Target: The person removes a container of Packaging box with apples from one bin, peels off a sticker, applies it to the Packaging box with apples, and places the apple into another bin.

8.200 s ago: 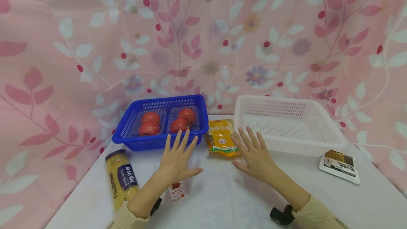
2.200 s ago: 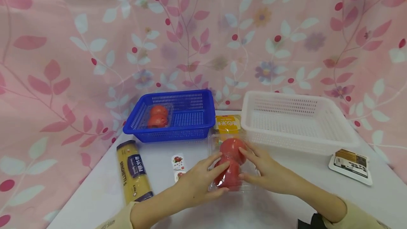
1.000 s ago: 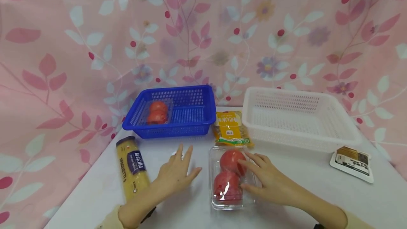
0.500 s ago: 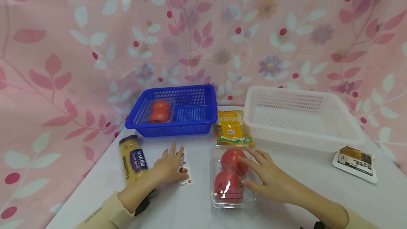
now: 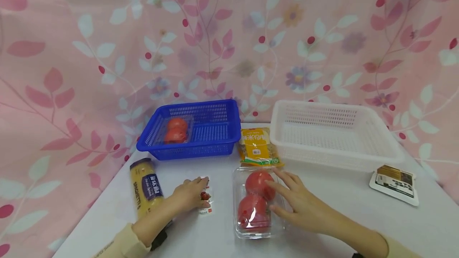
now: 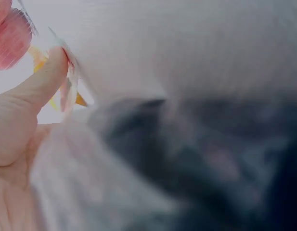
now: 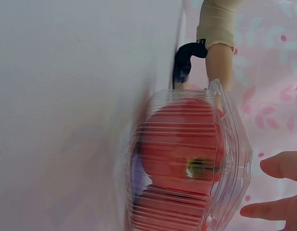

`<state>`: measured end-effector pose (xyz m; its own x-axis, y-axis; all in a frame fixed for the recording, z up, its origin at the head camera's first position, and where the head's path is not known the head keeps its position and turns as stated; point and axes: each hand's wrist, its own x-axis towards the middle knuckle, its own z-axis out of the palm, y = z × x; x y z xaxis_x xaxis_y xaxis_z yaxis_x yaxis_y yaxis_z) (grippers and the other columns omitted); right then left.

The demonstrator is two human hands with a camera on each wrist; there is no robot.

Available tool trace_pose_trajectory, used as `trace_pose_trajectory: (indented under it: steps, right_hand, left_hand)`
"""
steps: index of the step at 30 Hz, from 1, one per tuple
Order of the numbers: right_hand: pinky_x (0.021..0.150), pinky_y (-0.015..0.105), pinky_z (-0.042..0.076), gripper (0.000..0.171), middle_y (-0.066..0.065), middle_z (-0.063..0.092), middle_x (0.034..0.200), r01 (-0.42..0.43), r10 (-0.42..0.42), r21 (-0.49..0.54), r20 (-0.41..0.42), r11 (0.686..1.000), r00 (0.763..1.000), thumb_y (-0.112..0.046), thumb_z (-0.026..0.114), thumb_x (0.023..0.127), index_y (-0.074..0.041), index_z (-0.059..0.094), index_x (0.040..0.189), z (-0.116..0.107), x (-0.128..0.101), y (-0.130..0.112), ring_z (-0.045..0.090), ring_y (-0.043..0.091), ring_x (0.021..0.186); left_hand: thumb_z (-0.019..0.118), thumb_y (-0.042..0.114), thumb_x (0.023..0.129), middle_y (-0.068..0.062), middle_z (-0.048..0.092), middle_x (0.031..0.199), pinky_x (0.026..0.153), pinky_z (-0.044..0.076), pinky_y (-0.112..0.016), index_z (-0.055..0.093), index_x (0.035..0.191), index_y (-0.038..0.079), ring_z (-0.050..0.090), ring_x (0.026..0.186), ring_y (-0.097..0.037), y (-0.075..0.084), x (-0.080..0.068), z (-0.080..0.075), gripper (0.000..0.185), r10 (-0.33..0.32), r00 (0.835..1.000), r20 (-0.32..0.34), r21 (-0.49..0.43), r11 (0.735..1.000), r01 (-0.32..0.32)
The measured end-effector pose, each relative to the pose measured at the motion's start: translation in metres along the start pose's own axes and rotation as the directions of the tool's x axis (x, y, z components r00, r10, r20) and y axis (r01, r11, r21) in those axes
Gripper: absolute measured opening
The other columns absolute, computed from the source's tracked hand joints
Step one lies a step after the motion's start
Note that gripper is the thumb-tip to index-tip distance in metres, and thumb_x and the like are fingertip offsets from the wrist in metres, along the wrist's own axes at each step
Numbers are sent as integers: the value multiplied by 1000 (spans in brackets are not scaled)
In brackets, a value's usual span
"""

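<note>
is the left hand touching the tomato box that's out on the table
Apart. The head view shows it: white tabletop lies plainly between the left hand and the tomato box; that hand is at the printed strip.

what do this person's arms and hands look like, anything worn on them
The left hand and right hand are bare, with no gloves or rings showing. The left sleeve and right sleeve are beige; the left one carries dark lettering, too small to read. A black device sits at the left wrist.
</note>
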<state>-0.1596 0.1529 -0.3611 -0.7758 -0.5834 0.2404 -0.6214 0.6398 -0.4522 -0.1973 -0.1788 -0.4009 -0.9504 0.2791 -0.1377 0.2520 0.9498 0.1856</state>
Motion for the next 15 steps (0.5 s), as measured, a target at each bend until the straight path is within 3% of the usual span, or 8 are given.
trace_pose_trajectory:
  steps: [4,8,12,15]
  right_hand:
    - [82,52,47,55,8,23,148,26,-26,-2,-11,1000,1000,-38,63,85,-20,47,133,0,0,-1,31,30,124]
    - [82,49,48,53,9,25,147,67,-67,-7,-39,998,997,-35,64,85,-19,48,133,2,0,-1,32,27,124]
    - [86,48,46,52,7,25,147,119,-120,-9,-62,993,991,-30,65,84,-19,48,132,4,1,-1,30,24,125]
    - [87,48,46,50,5,24,147,149,-150,-11,-67,989,986,-30,64,85,-21,47,132,4,2,-2,29,22,125]
  left_hand:
    - [77,29,72,-15,62,108,68,48,-50,51,124,4,59,93,-36,5,-1,1,63,64,996,-67,9,998,-64]
    - [77,19,72,-11,65,90,53,48,-44,55,118,6,62,77,-30,11,-5,1,53,89,987,-137,46,995,-83]
    - [76,5,70,-13,65,90,59,50,-45,59,111,4,63,80,-30,15,-8,-1,44,119,970,-211,-33,991,-129]
    - [74,-5,68,-15,66,92,68,52,-40,61,107,0,63,82,-27,20,-6,-8,41,175,939,-295,-109,970,-215]
